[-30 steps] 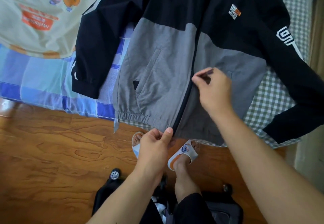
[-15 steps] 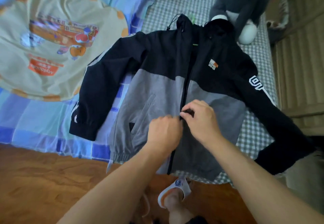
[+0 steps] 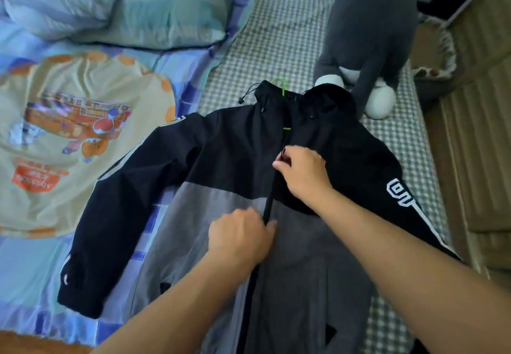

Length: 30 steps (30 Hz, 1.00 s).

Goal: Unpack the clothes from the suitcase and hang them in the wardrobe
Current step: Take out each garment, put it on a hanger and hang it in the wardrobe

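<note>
A black and grey hooded jacket (image 3: 221,165) lies front-up on the bed, sleeves spread. A green hanger (image 3: 282,88) sticks out at its collar. My right hand (image 3: 302,173) pinches the zipper pull on the black chest part. My left hand (image 3: 240,236) grips the jacket front beside the zipper line, lower down on the grey part. The suitcase and the wardrobe are out of view.
A beige printed T-shirt (image 3: 77,137) lies flat on the blue bedcover at the left. Pillows (image 3: 154,7) sit at the head of the bed. A grey plush toy (image 3: 370,35) stands beyond the jacket's hood. Wooden furniture (image 3: 481,160) runs along the right.
My right hand has drawn the zipper pull up from the grey lower part to the black chest. My left hand has moved up from the hem. The view has tilted up the bed.
</note>
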Available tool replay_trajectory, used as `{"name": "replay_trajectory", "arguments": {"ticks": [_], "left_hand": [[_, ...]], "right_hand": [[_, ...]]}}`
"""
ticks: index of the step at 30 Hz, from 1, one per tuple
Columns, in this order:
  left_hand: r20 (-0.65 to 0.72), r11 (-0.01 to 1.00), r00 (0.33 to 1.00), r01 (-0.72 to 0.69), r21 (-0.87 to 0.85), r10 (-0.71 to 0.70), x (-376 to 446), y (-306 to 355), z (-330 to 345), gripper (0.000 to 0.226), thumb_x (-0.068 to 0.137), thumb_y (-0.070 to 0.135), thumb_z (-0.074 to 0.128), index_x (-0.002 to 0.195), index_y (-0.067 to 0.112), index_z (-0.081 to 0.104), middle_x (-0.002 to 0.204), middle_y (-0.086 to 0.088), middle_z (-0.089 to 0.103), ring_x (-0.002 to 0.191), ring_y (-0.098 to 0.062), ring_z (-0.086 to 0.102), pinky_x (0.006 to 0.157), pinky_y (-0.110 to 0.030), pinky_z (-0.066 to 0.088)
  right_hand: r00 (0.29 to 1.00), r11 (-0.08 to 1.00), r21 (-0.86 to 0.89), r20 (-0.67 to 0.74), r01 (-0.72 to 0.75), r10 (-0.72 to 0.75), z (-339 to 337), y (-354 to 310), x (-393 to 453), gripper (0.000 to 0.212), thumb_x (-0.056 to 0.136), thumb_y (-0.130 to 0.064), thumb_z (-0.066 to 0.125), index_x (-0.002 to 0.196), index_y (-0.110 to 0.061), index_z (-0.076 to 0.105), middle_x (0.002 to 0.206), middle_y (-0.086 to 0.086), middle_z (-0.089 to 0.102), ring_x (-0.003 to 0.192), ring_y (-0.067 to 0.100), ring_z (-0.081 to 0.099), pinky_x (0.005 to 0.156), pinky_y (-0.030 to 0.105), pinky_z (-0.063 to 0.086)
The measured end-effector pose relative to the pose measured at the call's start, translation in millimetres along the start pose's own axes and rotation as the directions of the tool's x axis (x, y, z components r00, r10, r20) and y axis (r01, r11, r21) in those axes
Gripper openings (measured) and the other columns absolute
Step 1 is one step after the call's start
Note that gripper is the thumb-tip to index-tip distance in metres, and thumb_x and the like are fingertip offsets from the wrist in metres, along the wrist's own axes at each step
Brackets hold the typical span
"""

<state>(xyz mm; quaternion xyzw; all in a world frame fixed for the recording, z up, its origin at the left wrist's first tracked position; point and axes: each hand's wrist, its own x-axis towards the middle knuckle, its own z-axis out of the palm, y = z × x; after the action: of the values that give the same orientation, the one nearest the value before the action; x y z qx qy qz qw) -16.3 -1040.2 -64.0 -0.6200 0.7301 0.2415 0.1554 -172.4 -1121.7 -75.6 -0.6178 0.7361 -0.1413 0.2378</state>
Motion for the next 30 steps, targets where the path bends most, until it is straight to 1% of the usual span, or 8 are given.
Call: {"name": "replay_trajectory", "arguments": {"ticks": [3,9,13,16,20,23,26,30], "left_hand": [[-0.196,1.0,0.98,-0.024,0.0,0.023,45,22,-13,0.041,0.105,0.052,0.034,0.106,0.018,0.056,0.105,-0.005,0.067,0.095,-0.031,0.068,0.066,-0.035,0.037],[-0.1,0.991,0.989,-0.096,0.094,0.105,64,24,2,0.037,0.109,0.035,0.029,0.099,0.021,0.062,0.102,-0.003,0.072,0.094,-0.032,0.069,0.065,-0.034,0.036],[-0.047,0.996,0.998,-0.044,0.076,0.048,71,22,4,0.037,0.109,0.036,0.028,0.088,0.022,0.055,0.095,-0.002,0.071,0.089,-0.03,0.069,0.065,-0.036,0.036],[-0.007,0.997,0.999,-0.036,0.07,0.037,83,27,6,0.034,0.109,0.034,0.03,0.083,0.023,0.049,0.093,-0.001,0.071,0.086,-0.028,0.069,0.065,-0.035,0.037],[0.07,0.997,0.997,-0.028,0.077,0.023,88,42,11,0.039,0.109,0.036,0.028,0.095,0.019,0.06,0.1,-0.002,0.071,0.091,-0.027,0.068,0.068,-0.034,0.038],[0.012,0.999,1.0,0.021,-0.038,-0.02,86,43,14,0.044,0.108,0.049,0.023,0.117,0.019,0.054,0.115,-0.002,0.061,0.105,-0.026,0.062,0.075,-0.037,0.045],[-0.069,0.996,0.998,0.004,-0.093,-0.011,72,34,17,0.057,0.103,0.056,0.024,0.152,0.026,0.032,0.14,0.0,0.043,0.124,-0.025,0.049,0.095,-0.041,0.05],[0.193,0.994,0.981,0.049,-0.1,-0.029,27,17,32,0.066,0.104,0.055,0.027,0.162,0.03,0.008,0.166,-0.005,0.013,0.151,-0.03,0.015,0.122,-0.046,0.026]], "right_hand": [[0.996,0.996,-0.014,0.037,0.085,-0.085,-6,18,2,0.011,0.092,-0.028,0.066,0.089,-0.018,0.071,0.093,0.0,0.07,0.092,0.021,0.062,0.079,0.034,0.046],[0.915,0.921,-0.117,0.215,0.372,-0.342,-12,50,44,0.016,0.095,-0.032,0.064,0.089,-0.02,0.073,0.09,-0.008,0.065,0.093,0.014,0.049,0.083,0.035,0.049],[0.963,0.939,-0.221,0.115,0.263,-0.243,-20,50,140,0.015,0.093,-0.034,0.067,0.095,-0.022,0.077,0.097,-0.002,0.061,0.1,0.023,0.05,0.081,0.036,0.047],[0.996,0.969,-0.232,0.0,0.082,-0.084,-26,52,201,0.017,0.094,-0.034,0.067,0.095,-0.019,0.076,0.099,0.003,0.062,0.104,0.027,0.055,0.079,0.037,0.049],[1.0,0.989,-0.147,-0.02,-0.02,0.018,-19,60,215,0.02,0.093,-0.033,0.068,0.103,-0.016,0.071,0.108,0.008,0.065,0.107,0.03,0.058,0.086,0.04,0.05],[0.998,0.998,-0.039,-0.039,0.039,-0.041,-19,72,169,0.048,0.093,-0.03,0.066,0.137,-0.019,0.053,0.131,0.006,0.053,0.121,0.027,0.047,0.101,0.04,0.043],[0.989,0.997,-0.06,-0.138,0.047,-0.055,-31,110,85,0.055,0.093,-0.024,0.065,0.144,-0.016,0.046,0.135,0.005,0.048,0.121,0.025,0.044,0.105,0.039,0.042],[0.961,0.941,-0.217,-0.152,-0.26,0.231,-62,182,-48,0.056,0.092,-0.021,0.066,0.143,-0.009,0.048,0.142,0.016,0.047,0.131,0.035,0.042,0.109,0.05,0.04]]}}
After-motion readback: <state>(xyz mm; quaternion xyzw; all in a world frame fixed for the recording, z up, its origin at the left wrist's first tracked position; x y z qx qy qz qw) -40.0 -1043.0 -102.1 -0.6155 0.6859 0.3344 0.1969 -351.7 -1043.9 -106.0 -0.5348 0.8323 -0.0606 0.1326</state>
